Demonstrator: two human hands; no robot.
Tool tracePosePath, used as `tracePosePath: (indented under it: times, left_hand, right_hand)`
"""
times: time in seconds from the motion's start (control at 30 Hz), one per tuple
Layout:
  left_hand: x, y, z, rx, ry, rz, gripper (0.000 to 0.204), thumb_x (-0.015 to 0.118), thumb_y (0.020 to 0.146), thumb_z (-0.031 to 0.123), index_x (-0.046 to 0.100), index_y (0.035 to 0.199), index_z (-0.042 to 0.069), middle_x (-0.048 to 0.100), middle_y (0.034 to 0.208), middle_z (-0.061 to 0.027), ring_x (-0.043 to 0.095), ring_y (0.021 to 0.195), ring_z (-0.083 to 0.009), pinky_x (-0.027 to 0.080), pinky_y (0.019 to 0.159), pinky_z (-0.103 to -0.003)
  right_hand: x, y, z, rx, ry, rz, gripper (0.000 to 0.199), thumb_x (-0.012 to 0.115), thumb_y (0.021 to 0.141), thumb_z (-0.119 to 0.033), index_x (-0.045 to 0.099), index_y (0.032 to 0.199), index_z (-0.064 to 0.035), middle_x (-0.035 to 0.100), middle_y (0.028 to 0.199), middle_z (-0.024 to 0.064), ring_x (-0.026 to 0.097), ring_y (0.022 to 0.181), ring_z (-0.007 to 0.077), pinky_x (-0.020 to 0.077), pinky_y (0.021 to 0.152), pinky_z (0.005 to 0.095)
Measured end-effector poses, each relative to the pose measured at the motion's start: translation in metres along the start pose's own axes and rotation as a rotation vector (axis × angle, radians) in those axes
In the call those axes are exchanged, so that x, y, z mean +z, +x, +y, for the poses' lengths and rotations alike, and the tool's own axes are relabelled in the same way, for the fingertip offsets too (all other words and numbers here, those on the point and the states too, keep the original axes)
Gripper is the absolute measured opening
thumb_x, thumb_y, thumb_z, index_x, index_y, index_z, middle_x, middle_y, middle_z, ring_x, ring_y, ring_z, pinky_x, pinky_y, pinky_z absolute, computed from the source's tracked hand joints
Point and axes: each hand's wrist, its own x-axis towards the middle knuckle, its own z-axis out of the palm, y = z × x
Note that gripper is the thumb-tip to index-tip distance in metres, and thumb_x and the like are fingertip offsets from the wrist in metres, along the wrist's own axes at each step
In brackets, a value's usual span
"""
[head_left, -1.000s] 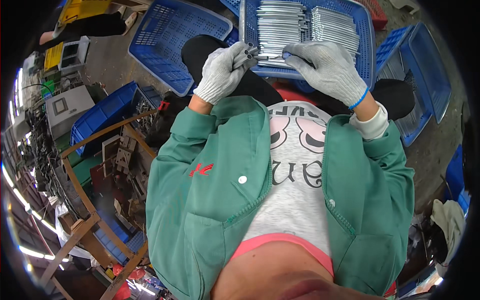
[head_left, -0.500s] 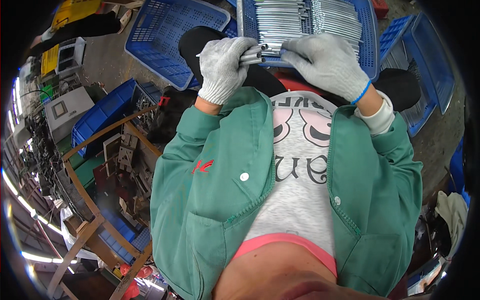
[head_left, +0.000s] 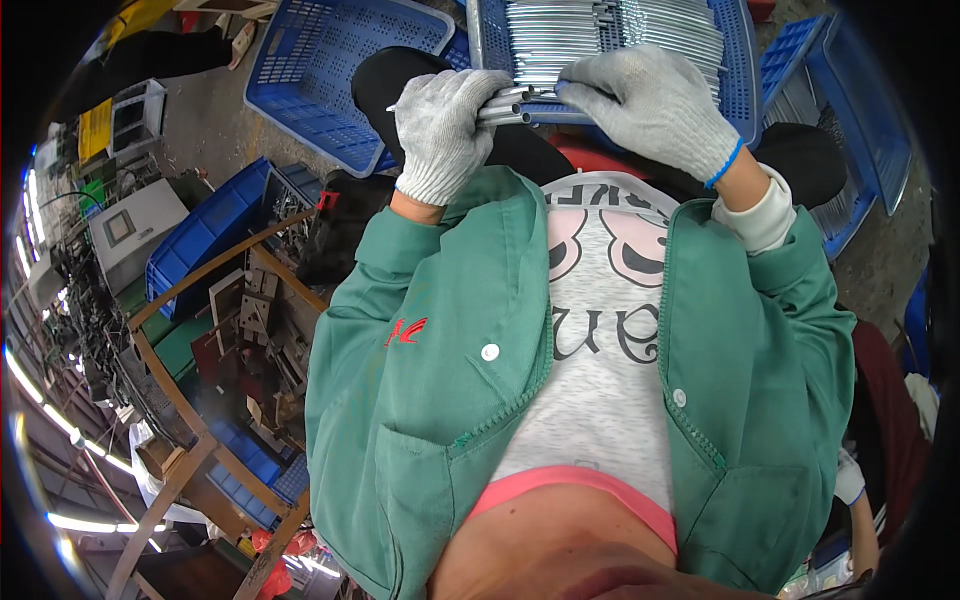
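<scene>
Inside left hand (head_left: 440, 118): tubes (head_left: 503, 110) crosswise, ends rightward.

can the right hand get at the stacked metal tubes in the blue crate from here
Probably yes: the right hand is at the near edge of the blue crate, close by the stacked metal tubes, and the crate's open top seems to leave the way free.

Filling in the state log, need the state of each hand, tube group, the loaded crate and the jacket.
Left hand: closed around the held tubes
Held tubes: bunched, hollow ends toward the right hand
Right hand: fingers bent, grip unclear
Stacked tubes: lying in the crate
Crate: open-topped, loaded
Jacket: worn, front open
</scene>
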Motion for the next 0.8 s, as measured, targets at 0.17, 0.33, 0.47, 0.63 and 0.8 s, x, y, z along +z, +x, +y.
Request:
tracePosePath:
  times: [0.17,0.33,0.47,0.63,0.8]
  left_hand:
    - [0.004,-0.003,-0.003,-0.01,-0.04,0.004,0.021,0.074,0.076,0.017,0.07,0.096,0.016,0.071,0.084,0.0056,0.064,0.07,-0.0159,0.048,0.074,-0.032]
    - [0.01,-0.006,-0.004,-0.015,-0.033,0.001,0.021,0.075,0.075,0.017,0.07,0.096,0.016,0.071,0.082,0.0047,0.065,0.069,-0.0167,0.048,0.074,-0.032]
    - [0.014,-0.004,-0.007,-0.034,-0.045,-0.019,0.02,0.075,0.077,0.018,0.07,0.096,0.016,0.07,0.079,0.0034,0.064,0.067,-0.0185,0.049,0.072,-0.032]
    - [0.017,-0.006,-0.004,-0.167,-0.083,-0.131,0.019,0.074,0.079,0.018,0.069,0.097,0.014,0.069,0.076,0.0013,0.064,0.063,-0.0216,0.049,0.069,-0.033]
    - [0.018,-0.009,-0.005,-0.297,-0.188,-0.271,0.017,0.074,0.082,0.018,0.068,0.097,0.013,0.069,0.074,-0.0005,0.063,0.062,-0.0236,0.049,0.065,-0.035]
  right_hand:
    - [0.009,0.002,0.007,0.056,0.002,-0.038,0.031,0.061,0.095,-0.035,0.078,0.102,-0.0101,0.066,0.062,0.0031,0.052,0.044,0.0183,0.043,0.047,0.0303]
    - [0.015,-0.006,0.011,0.002,0.051,-0.062,0.033,0.061,0.095,-0.036,0.078,0.104,-0.0097,0.068,0.064,0.0036,0.053,0.045,0.0189,0.0441,0.048,0.0302]
    - [0.015,-0.003,0.015,0.042,0.098,-0.051,0.034,0.061,0.095,-0.037,0.077,0.106,-0.0095,0.07,0.068,0.0047,0.055,0.047,0.019,0.0448,0.049,0.0297]
    - [-0.003,0.002,0.009,0.128,0.042,-0.046,0.036,0.061,0.095,-0.039,0.077,0.107,-0.0094,0.072,0.073,0.0061,0.057,0.05,0.0189,0.0451,0.05,0.0291]
    - [-0.014,-0.001,0.007,0.111,-0.052,-0.035,0.037,0.061,0.095,-0.04,0.077,0.108,-0.0096,0.073,0.075,0.0064,0.057,0.051,0.0186,0.0449,0.05,0.0293]
